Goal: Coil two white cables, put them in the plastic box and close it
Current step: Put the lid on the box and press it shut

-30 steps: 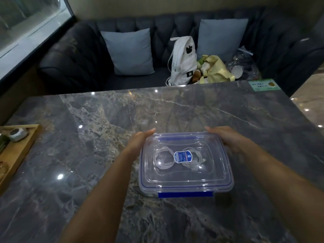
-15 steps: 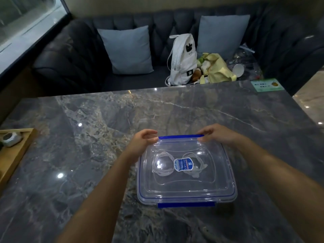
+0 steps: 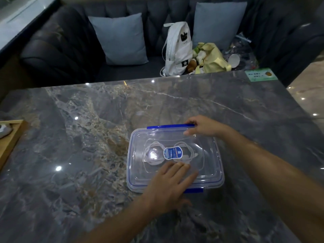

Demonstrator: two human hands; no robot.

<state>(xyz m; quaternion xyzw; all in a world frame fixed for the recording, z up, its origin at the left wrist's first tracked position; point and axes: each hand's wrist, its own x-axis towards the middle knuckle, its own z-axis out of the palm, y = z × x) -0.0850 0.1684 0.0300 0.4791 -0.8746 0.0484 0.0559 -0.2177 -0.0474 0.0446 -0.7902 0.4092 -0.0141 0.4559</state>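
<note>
A clear plastic box (image 3: 213, 165) with blue trim lies on the marble table, its lid on top. Two coiled white cables (image 3: 154, 153) show through the lid, beside a blue label (image 3: 173, 153). My left hand (image 3: 171, 183) lies flat on the near part of the lid, fingers straight. My right hand (image 3: 204, 126) is at the far edge, its fingers curled round the blue far latch (image 3: 166, 126), which sticks out level. The blue near latch (image 3: 194, 190) points down at the front.
The grey marble table (image 3: 87, 155) stretches all around the box. A wooden tray (image 3: 10, 137) lies at the left edge. A green card (image 3: 261, 74) sits at the far right corner. Behind the table a dark sofa holds cushions, a white backpack (image 3: 177, 50) and bags.
My left hand has left the far left corner of the lid and now lies flat on its near part. My right hand stays at the far latch. The view has tilted.
</note>
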